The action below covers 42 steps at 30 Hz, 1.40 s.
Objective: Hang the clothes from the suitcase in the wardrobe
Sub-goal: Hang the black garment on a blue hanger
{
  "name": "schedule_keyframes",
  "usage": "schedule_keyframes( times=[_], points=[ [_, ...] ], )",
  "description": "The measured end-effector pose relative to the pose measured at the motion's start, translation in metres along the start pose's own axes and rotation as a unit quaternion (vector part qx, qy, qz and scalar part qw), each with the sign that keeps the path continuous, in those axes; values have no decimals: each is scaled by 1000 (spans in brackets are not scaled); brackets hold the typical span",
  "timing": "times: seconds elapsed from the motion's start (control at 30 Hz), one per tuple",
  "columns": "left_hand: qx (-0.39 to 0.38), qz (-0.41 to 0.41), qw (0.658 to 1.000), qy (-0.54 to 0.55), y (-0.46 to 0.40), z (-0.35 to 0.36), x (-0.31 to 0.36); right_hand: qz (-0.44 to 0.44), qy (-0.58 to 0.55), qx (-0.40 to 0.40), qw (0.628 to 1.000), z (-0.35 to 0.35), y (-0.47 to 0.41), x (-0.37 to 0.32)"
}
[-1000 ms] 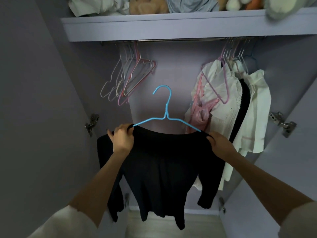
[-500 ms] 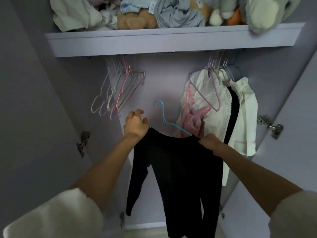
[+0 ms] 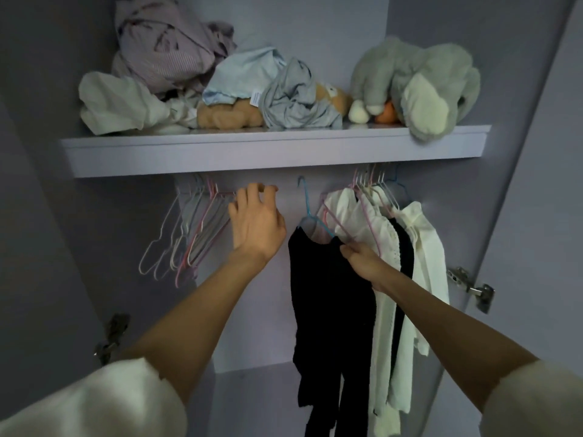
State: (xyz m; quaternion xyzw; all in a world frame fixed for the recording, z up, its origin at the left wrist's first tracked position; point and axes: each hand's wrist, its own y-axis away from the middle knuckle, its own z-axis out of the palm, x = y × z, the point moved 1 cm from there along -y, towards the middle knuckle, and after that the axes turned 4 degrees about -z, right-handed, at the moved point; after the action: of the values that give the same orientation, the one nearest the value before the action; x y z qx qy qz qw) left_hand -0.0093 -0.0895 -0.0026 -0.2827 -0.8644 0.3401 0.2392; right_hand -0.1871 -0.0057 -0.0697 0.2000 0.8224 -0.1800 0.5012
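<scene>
A black long-sleeved top (image 3: 328, 298) hangs on a blue wire hanger (image 3: 307, 205) whose hook reaches up behind the wardrobe shelf's front edge; the rail itself is hidden. My right hand (image 3: 362, 260) pinches the top's right shoulder at the hanger's end. My left hand (image 3: 257, 219) is raised to the left of the hanger, fingers loosely curled and holding nothing, close to a bunch of empty hangers (image 3: 192, 228). The suitcase is not in view.
White and black clothes (image 3: 407, 257) hang at the right of the rail, touching the black top. The shelf (image 3: 274, 149) above carries crumpled clothes and plush toys (image 3: 419, 83). Open wardrobe doors with metal hinges (image 3: 473, 287) flank both sides.
The black top on its blue hanger has gone up and right, its hook now up at the shelf's edge. My left hand has let go of the top's shoulder and risen.
</scene>
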Motion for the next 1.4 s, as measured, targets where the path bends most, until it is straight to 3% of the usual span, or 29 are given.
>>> schedule_keyframes(
  times=[0.1, 0.17, 0.33, 0.67, 0.9, 1.17, 1.4],
  points=[
    [99, 56, 992, -47, -13, 7, 11, -47, 25, 39, 998, -5, -14, 2],
    [120, 80, 986, -84, -23, 12, 18, -73, 33, 75, 994, -7, -25, 7],
    [70, 71, 983, -152, -52, 34, 27, -116, 15, 142, 983, -10, -70, 14],
    [126, 53, 973, -184, -68, 64, 17, -25, 8, 188, 982, -12, -118, 63],
    [30, 37, 982, -182, -57, 43, 28, 12, 39, 172, 984, -24, -90, 52],
    [-148, -19, 983, -105, 8, 21, 22, -15, 204, 106, 973, -23, -13, 34],
    [-239, -87, 965, -63, 110, 16, 11, -66, 186, 14, 980, 14, 73, 57]
  ],
)
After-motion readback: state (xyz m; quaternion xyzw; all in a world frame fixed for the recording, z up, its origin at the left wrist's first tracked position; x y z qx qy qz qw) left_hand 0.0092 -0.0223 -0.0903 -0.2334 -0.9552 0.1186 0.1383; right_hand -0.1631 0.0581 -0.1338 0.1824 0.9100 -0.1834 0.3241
